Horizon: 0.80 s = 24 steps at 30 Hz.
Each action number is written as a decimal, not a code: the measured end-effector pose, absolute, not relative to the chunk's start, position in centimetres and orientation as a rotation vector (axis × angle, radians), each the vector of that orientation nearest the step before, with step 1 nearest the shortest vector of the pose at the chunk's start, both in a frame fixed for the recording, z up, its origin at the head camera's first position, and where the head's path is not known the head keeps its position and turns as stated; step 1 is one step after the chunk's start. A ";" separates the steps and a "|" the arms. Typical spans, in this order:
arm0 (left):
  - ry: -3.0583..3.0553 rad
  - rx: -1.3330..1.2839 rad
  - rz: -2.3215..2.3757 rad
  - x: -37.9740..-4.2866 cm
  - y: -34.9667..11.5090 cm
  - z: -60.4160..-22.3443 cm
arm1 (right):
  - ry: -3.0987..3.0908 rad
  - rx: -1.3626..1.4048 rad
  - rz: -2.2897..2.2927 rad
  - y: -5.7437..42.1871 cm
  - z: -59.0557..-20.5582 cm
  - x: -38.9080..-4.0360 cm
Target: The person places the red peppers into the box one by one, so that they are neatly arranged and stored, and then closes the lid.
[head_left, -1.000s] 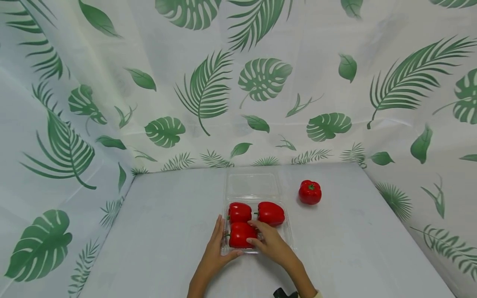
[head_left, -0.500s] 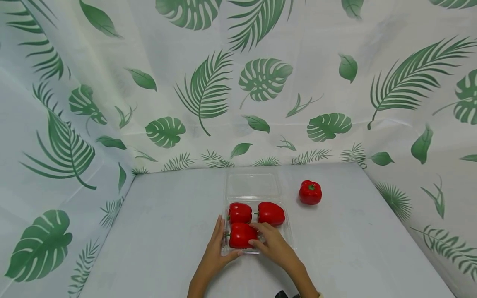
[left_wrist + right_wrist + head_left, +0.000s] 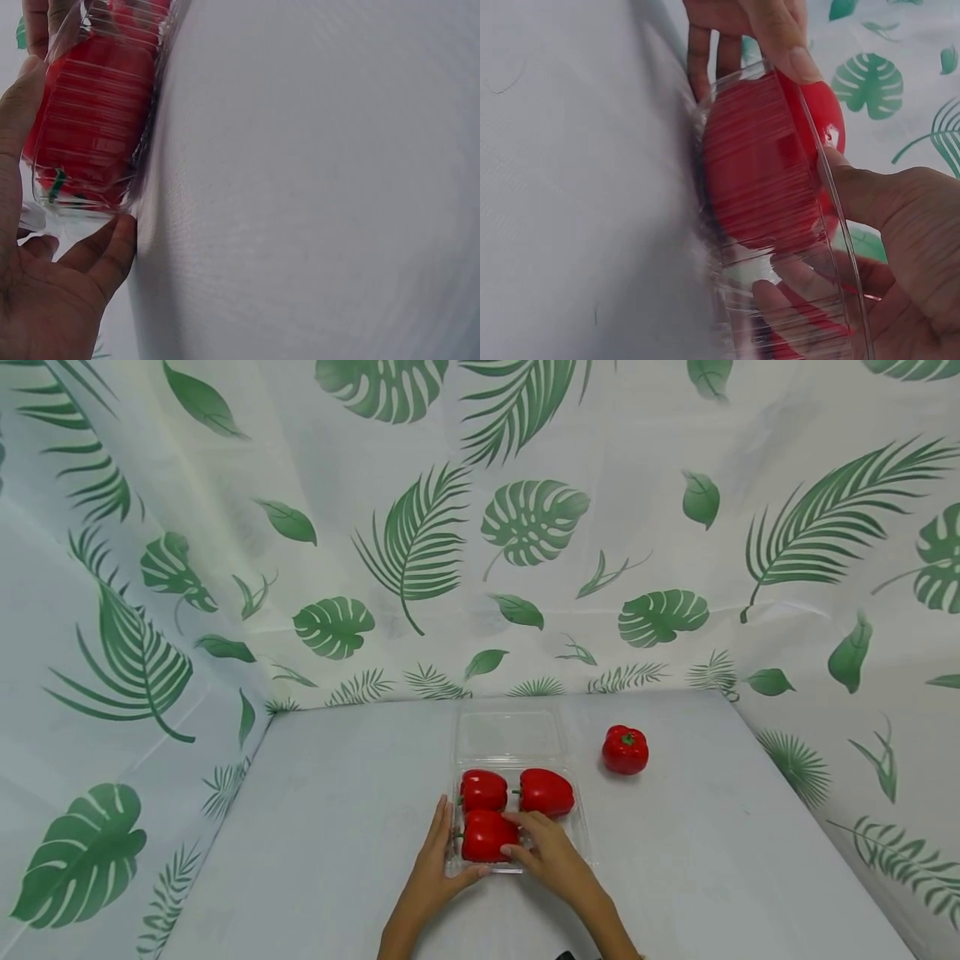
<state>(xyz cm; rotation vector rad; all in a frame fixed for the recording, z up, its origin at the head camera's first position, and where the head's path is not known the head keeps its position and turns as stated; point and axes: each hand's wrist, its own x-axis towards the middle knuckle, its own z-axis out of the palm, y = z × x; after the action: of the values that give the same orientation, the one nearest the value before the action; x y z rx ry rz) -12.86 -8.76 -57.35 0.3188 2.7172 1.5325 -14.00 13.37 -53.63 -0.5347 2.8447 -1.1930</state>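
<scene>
A red bell pepper (image 3: pixel 487 837) lies on its side in the front left of a clear plastic clamshell box (image 3: pixel 579 843), stem to the left. My right hand (image 3: pixel 557 856) grips its right end, thumb in front and fingers behind, as the right wrist view shows on the pepper (image 3: pixel 754 161). Straight fingers of my left hand (image 3: pixel 435 866) rest along the box's left wall, its thumb at the front rim. Behind lie two more red bell peppers, one at left (image 3: pixel 483 790) and one at right (image 3: pixel 546 792). The left wrist view shows the front pepper (image 3: pixel 97 112) through the ribbed wall.
The box's lid (image 3: pixel 509 733) lies folded back flat behind it. Another red bell pepper (image 3: pixel 626 750) stands upright on the white table (image 3: pixel 345 793), right of the lid. A leaf-print curtain (image 3: pixel 555 635) encloses the back and sides. Something small and black (image 3: pixel 566 955) shows by the right forearm.
The front pepper has shifted very slightly right within the box, and my right hand with it. My left hand keeps its place on the box.
</scene>
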 end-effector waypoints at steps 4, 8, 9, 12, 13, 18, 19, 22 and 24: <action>2.727 0.320 1.530 -12.9 -8.7 -57.5 | 2.850 -0.544 -1.179 13.4 -53.7 -14.0; 2.722 0.325 1.536 -12.9 -8.7 -57.4 | 2.868 -0.558 -1.156 13.4 -53.6 -13.9; 2.721 0.331 1.538 -12.9 -8.7 -57.4 | 2.874 -0.560 -1.151 13.4 -53.5 -13.9; 2.718 0.343 1.544 -12.8 -8.7 -57.3 | 2.887 -0.564 -1.164 13.4 -53.4 -13.9; 2.716 0.345 1.548 -12.8 -8.7 -57.3 | 2.887 -0.567 -1.176 13.4 -53.4 -13.9; 2.715 0.346 1.549 -12.8 -8.7 -57.3 | 2.882 -0.576 -1.199 13.6 -53.4 -13.7; 2.714 0.344 1.547 -12.8 -8.7 -57.4 | 2.879 -0.579 -1.205 13.6 -53.5 -13.7; 2.708 0.327 1.546 -12.8 -8.7 -57.4 | 2.882 -0.583 -1.207 13.7 -53.5 -13.6; 2.709 0.313 1.546 -12.8 -8.6 -57.4 | 2.883 -0.584 -1.214 13.8 -53.5 -13.7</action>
<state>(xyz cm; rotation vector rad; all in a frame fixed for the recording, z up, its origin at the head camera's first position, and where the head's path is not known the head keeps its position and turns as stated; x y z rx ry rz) -12.84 -8.63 -57.42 0.3134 2.7085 1.5463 -13.68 13.78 -53.47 -0.5838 2.8826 -1.2136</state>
